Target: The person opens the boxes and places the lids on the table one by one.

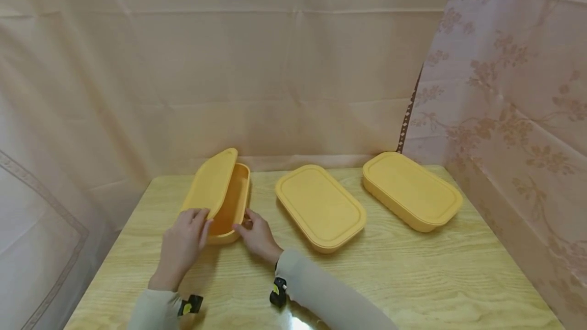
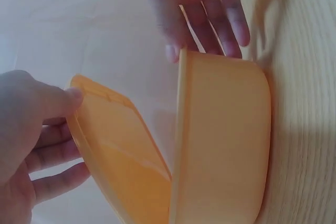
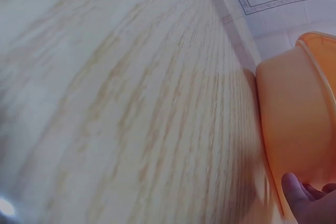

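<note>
At the left of the table, a yellow plastic food box [image 1: 236, 200] stands with its lid [image 1: 208, 180] tilted up, the raised side toward the right. My left hand [image 1: 183, 238] pinches the near end of the lid; in the left wrist view the thumb [image 2: 73, 98] lies on one face and the fingers are behind it. My right hand [image 1: 259, 236] holds the near right corner of the box, thumb at the front and fingers along the right side. The right wrist view shows the thumb [image 3: 295, 190] against the box wall [image 3: 294, 114]. Part of the inside is hidden under the lid.
Two more yellow boxes with lids on, a middle one [image 1: 321, 208] and a right one [image 1: 412, 190], lie on the wooden table [image 1: 412, 279]. Behind the table hangs a beige curtain [image 1: 293, 65], with a floral curtain [image 1: 518, 116] at the right.
</note>
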Demonstrator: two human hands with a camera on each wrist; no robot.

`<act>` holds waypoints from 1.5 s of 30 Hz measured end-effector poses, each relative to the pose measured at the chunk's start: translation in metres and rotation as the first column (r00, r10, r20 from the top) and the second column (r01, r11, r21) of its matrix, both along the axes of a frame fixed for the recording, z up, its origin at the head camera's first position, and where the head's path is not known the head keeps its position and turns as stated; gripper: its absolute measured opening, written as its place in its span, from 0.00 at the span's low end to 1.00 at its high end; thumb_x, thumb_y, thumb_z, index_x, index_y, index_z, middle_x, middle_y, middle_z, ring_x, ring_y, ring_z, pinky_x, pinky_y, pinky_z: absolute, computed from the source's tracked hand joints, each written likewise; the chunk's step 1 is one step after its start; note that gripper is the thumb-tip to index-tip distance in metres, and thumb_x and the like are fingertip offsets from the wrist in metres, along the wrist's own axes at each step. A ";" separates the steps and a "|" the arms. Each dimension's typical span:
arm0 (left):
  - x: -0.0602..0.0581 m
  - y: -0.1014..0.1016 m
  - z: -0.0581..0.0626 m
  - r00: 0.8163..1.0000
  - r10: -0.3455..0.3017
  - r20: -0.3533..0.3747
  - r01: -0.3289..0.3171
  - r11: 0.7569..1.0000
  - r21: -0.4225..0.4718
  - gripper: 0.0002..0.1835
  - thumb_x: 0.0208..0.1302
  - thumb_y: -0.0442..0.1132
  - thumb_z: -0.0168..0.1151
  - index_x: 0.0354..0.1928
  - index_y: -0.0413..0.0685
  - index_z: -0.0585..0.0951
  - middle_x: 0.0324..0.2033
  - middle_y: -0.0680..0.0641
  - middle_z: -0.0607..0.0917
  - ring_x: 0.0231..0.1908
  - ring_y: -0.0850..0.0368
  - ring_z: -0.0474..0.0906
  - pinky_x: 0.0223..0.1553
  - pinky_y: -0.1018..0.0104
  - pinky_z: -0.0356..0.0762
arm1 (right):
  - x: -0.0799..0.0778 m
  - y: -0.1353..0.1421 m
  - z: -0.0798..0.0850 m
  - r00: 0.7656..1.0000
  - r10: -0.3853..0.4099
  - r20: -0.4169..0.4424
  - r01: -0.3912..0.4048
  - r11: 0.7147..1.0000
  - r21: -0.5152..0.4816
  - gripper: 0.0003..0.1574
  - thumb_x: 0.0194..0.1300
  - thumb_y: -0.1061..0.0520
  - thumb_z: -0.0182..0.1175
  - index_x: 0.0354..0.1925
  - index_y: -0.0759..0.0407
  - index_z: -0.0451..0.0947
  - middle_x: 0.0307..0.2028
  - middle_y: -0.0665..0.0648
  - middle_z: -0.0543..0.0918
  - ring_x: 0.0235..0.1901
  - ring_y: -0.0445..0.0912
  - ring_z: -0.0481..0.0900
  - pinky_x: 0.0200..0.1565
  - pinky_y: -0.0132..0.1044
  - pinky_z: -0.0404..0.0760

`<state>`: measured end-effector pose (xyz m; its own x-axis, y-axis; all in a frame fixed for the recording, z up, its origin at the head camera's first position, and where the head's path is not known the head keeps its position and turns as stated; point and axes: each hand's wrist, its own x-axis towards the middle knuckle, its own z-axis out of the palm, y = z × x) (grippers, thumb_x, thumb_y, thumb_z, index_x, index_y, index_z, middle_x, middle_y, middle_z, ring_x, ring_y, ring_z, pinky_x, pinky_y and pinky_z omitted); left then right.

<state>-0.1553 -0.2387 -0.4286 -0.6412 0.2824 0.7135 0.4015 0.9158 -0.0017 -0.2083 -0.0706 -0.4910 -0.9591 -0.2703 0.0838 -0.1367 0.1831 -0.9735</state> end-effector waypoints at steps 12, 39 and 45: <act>0.004 0.000 0.010 0.998 0.053 0.034 -0.056 0.993 0.107 0.14 0.50 0.30 0.72 0.41 0.35 0.82 0.33 0.37 0.82 0.33 0.40 0.80 0.25 0.46 0.80 | -0.001 0.000 -0.002 1.000 -0.021 0.018 0.020 0.999 0.027 0.32 0.66 0.58 0.62 0.63 0.72 0.68 0.52 0.64 0.82 0.47 0.48 0.81 0.47 0.31 0.81; 0.009 -0.020 0.021 0.986 0.099 0.137 -0.147 0.906 0.398 0.14 0.54 0.27 0.69 0.44 0.30 0.83 0.36 0.35 0.83 0.28 0.39 0.83 0.25 0.48 0.81 | -0.002 0.005 0.001 0.996 -0.023 0.085 0.021 0.999 0.027 0.34 0.65 0.56 0.63 0.64 0.70 0.68 0.51 0.62 0.81 0.45 0.44 0.79 0.43 0.28 0.80; 0.008 -0.025 0.019 0.990 0.087 0.110 -0.128 0.882 0.453 0.12 0.55 0.25 0.68 0.42 0.29 0.83 0.35 0.35 0.83 0.28 0.39 0.83 0.29 0.73 0.81 | -0.002 0.005 0.001 0.996 -0.021 0.088 0.019 0.999 0.031 0.34 0.64 0.57 0.64 0.64 0.71 0.68 0.48 0.61 0.81 0.42 0.43 0.78 0.38 0.26 0.78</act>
